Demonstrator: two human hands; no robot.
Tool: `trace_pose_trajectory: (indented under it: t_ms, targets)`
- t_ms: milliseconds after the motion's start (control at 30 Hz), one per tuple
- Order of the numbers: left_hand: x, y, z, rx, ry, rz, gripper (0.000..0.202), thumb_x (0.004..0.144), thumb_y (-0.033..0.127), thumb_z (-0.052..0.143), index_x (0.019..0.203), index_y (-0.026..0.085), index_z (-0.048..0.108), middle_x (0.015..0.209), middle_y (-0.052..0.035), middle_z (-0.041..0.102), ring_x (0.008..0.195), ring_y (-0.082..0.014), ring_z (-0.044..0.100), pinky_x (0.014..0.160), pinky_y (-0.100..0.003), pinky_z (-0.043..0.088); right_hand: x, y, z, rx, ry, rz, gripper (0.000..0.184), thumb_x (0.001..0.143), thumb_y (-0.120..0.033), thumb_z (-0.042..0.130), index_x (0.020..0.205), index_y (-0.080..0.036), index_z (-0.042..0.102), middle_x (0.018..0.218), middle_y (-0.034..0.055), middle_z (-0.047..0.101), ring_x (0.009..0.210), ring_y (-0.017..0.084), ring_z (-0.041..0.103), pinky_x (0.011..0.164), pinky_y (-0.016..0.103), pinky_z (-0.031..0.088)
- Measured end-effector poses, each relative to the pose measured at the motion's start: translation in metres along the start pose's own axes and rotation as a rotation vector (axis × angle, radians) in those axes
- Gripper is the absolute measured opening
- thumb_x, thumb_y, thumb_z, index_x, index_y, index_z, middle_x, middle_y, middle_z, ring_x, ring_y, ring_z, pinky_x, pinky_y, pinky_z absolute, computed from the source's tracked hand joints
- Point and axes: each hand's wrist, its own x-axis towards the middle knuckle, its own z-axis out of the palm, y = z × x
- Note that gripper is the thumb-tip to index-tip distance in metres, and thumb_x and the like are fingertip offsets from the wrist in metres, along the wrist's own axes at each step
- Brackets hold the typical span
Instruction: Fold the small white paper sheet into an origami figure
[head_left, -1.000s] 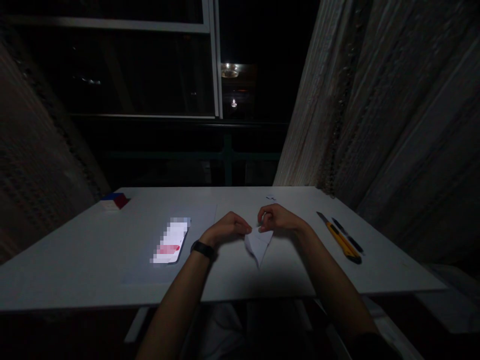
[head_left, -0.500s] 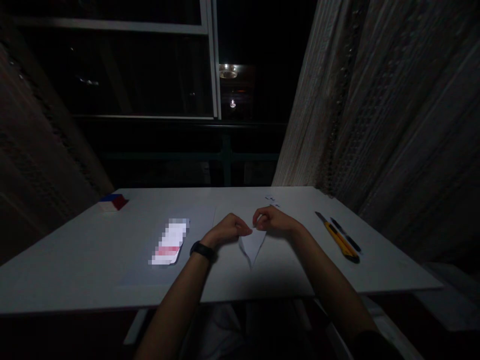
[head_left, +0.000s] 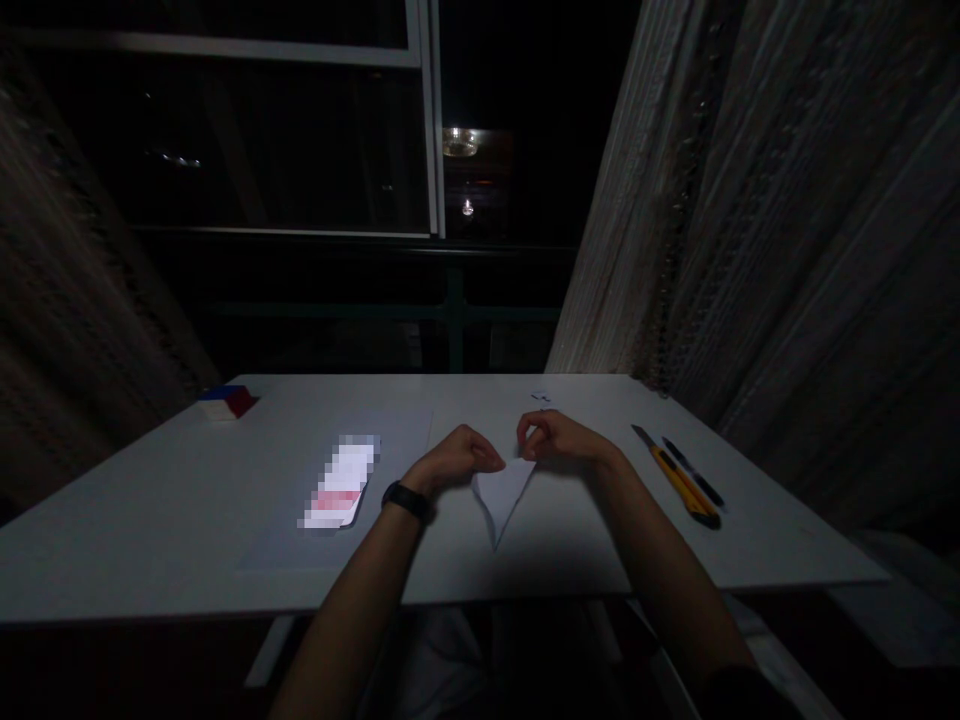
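Observation:
A folded piece of white paper (head_left: 501,498) hangs between my hands above the table, its pointed end toward me. My left hand (head_left: 459,457) pinches its upper left edge between thumb and fingers. At the upper right corner, my right hand (head_left: 559,437) grips the paper between thumb and index finger, the other fingers curled. A dark band is around my left wrist. The folds near my fingertips are partly hidden.
A lit phone (head_left: 341,485) lies on a paper sheet (head_left: 274,550) at left. A blue, white and red cube (head_left: 226,403) sits far left. At right are a yellow utility knife (head_left: 679,485) and a pen (head_left: 694,472). The white table (head_left: 150,540) ends before the window.
My right hand has shifted slightly right, away from my left hand. The paper between them is spread a little wider, and its tip has come slightly toward me.

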Motion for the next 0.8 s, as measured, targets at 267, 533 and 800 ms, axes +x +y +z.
trace_pose_trajectory:
  t_ms: [267,533,800]
  targets:
    - [-0.001,-0.002,-0.006,-0.023,0.018,0.012,0.019,0.056,0.025,0.070,0.067,0.009,0.071,0.066,-0.0080,0.068,0.059,-0.0145,0.058,0.056,-0.024,0.041,-0.006,0.001,-0.009,0.076,0.042,-0.027,0.031,0.059,-0.027,0.069,0.081,-0.016,0.050,0.062,0.0041,0.069,0.058,0.019,0.064,0.061,0.032,0.048]
    - [0.007,-0.007,-0.007,-0.134,0.200,0.030,0.021,0.058,0.028,0.071,0.065,0.009,0.068,0.063,-0.0069,0.066,0.057,-0.0131,0.056,0.055,-0.024,0.040,0.003,0.009,-0.014,0.284,0.422,-0.133,0.037,0.061,-0.035,0.072,0.089,-0.017,0.057,0.073,0.0063,0.070,0.065,0.019,0.066,0.064,0.032,0.050]
    - [0.008,0.000,0.002,-0.187,0.211,0.091,0.028,0.059,0.034,0.072,0.070,0.009,0.070,0.064,-0.0062,0.066,0.058,-0.0123,0.054,0.057,-0.024,0.039,0.032,0.011,0.033,0.206,0.604,-0.160,0.038,0.055,-0.049,0.072,0.052,-0.013,0.058,0.047,0.0001,0.055,0.043,0.010,0.046,0.042,0.023,0.034]
